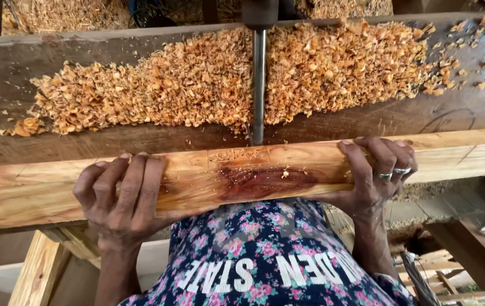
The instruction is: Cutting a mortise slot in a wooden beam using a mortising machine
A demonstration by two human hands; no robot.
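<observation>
Both hands clamp one wooden block [254,175] from the near side. Left hand [120,195] w/ fingers curled over the block's left end, closed tight on it. Block lies lengthwise against a pale rail [469,150] on the dark worktop [140,144], reddish stain at its middle. A steel drill bit [258,85] comes down vertically just behind the block's top edge (shavings [197,85] heaped either side). Right hand [376,173], rings on two fingers, wraps the right end, also closed.
</observation>
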